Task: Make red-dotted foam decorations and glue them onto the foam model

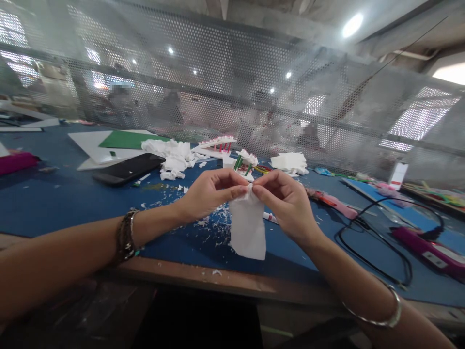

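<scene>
A piece of white tissue paper (248, 230) hangs down in front of me over the table's near side. Its top edge is pinched by my left hand (214, 191) and my right hand (285, 201), whose fingertips almost meet. The paper is crumpled at the pinch and flat below it. Just beyond my hands stands a small model piece with green posts (244, 162) and a white ruffled top. Partly behind my right hand lies a white marker-like stick (270, 217). Small white paper scraps (209, 232) are scattered on the blue tabletop beneath.
Left are a black phone (129, 169), crumpled white tissue (170, 154) and a green sheet (131, 140). A white model with red posts (218, 143) and a tissue stack (288, 163) stand behind. Right lie a pink-handled tool (337, 206), a black cable (378, 261) and a purple power strip (430, 249).
</scene>
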{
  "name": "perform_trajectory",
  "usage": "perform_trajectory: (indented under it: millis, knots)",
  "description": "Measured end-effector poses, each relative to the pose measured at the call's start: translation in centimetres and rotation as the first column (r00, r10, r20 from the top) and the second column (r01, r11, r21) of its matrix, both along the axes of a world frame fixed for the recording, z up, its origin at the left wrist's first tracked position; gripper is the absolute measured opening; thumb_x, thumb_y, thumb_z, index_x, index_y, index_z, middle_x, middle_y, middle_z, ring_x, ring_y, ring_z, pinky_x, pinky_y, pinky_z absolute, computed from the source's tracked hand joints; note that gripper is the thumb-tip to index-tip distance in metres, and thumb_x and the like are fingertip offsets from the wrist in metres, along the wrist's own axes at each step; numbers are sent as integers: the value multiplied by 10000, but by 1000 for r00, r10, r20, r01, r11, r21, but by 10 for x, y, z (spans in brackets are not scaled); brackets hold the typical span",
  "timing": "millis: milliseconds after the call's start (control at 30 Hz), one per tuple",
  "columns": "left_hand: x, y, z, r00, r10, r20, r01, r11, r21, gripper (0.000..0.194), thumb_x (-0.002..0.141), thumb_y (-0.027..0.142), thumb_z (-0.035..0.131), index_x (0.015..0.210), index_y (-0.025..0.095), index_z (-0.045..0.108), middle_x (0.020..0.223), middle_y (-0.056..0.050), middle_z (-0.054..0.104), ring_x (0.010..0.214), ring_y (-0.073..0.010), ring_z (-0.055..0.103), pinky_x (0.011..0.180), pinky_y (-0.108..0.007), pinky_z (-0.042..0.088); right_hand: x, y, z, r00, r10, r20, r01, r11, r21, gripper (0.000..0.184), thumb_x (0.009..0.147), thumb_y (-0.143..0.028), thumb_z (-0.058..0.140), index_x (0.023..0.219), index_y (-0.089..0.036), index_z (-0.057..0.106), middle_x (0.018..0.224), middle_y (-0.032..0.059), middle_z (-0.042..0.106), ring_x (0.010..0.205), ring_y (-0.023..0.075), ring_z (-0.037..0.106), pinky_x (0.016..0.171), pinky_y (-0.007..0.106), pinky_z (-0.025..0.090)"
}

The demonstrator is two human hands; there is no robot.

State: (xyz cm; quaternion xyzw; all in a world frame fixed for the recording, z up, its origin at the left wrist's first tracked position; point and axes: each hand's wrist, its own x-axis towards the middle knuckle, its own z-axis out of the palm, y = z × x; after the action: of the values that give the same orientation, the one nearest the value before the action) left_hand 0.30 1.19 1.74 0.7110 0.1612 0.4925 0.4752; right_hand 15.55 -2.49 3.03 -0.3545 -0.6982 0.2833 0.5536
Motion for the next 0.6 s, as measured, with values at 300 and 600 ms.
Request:
perform_trajectory:
  millis: [300,600]
  knots:
    - [-2,4,0,992,-128,1,127,979,-161,92,693,215,595,646,136,584,566,48,516,513,-35,438,461,-137,325,-2,-1,-1,998,-48,29,47,998,43,36,642,-193,623,667,-172,609,610,-30,605,527,56,510,469,186,402]
    - [1,5,-5,978,-196,74,207,953,-220,130,677,232,621,673,148,523,553,63,467,479,-29,407,434,-131,299,-4,-2,-4,992,-105,76,95,988,122,9,657,-171,598,651,-171,591,585,-38,589,503,51,496,462,182,395]
